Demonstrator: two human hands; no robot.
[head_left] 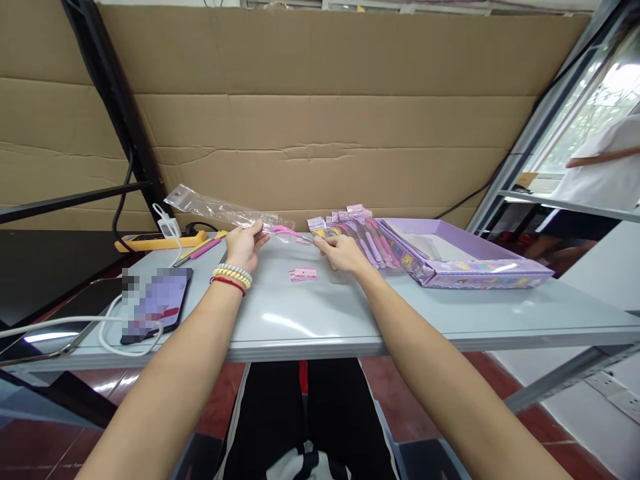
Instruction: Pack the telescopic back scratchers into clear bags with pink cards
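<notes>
My left hand is closed on a long clear plastic bag, which stretches up and left past the fingers. Between my hands lies a slim pink stick-like item with a greyish end; its exact kind is too small to tell. My right hand pinches at the right end of this item, and the fingertips partly hide it. Small pink printed tags lie on the table below and between the hands. Just beyond my right hand is a row of bagged pink and purple pens with header cards.
A purple open box stands right of the bagged pens. At left are a phone, a white cable, a yellow tool and a magenta pen. Cardboard walls the back. A person stands at far right.
</notes>
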